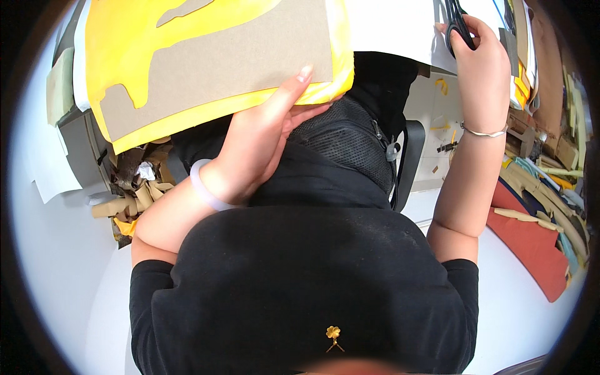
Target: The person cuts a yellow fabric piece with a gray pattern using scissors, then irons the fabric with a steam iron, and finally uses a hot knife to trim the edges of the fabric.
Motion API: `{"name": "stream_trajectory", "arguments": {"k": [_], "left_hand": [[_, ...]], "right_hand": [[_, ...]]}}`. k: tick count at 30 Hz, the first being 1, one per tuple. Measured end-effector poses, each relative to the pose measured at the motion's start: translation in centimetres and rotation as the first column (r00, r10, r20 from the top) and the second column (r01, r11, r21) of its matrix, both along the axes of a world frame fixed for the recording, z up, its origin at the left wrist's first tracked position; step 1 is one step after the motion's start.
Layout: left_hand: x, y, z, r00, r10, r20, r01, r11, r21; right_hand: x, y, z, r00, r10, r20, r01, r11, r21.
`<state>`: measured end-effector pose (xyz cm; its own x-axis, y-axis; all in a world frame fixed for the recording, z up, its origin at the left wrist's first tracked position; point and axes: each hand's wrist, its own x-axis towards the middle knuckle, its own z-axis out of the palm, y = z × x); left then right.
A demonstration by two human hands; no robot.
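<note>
A sheet of bright yellow material [125, 50] spreads over the near left part of the white table [394, 28] and sticks out past its edge. On top of it lies a grey-brown cardboard piece [244, 62] with a curved, cut-out outline. My left hand [262, 128] grips their near right edge, thumb on the cardboard and fingers underneath the yellow sheet. At the far right, my right hand [484, 56] is closed around the black handles of a pair of scissors [459, 31]. The blades run out of view at the top.
Crumpled paper and cardboard scraps [134, 194] fill a spot at lower left. To the right are stacked offcuts [531, 181] and a red sheet [531, 250]. A black mesh bag [344, 140] rests on my lap, beside a dark chair arm [409, 162]. Yellow scraps [442, 86] lie on the floor.
</note>
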<state>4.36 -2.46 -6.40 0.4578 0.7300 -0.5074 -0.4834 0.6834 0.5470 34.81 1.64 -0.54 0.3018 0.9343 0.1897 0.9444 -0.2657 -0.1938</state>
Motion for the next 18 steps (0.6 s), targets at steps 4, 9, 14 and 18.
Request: {"name": "stream_trajectory", "arguments": {"k": [4, 9, 14, 18], "left_hand": [[-1.0, -0.2, -0.1, 0.992, -0.065, -0.106, 0.065, 0.998, 0.003], [-1.8, -0.5, 0.7, 0.982, -0.168, -0.089, 0.170, 0.985, 0.015], [-2.1, -0.3, 0.1, 0.956, -0.267, -0.120, 0.282, 0.950, 0.135], [-2.0, -0.5, -0.1, 0.939, -0.263, -0.222, 0.298, 0.944, 0.143]], "right_hand": [[1.1, 0.7, 0.1, 0.986, 0.109, 0.125, -0.110, 0.994, 0.001], [2.6, 0.7, -1.1, 0.963, 0.195, 0.186, -0.191, 0.981, -0.035], [-0.4, -1.0, 0.1, 0.950, 0.133, 0.282, -0.152, 0.987, 0.046], [-5.6, -3.3, 1.0, 0.925, 0.379, -0.019, -0.362, 0.896, 0.259]]}}
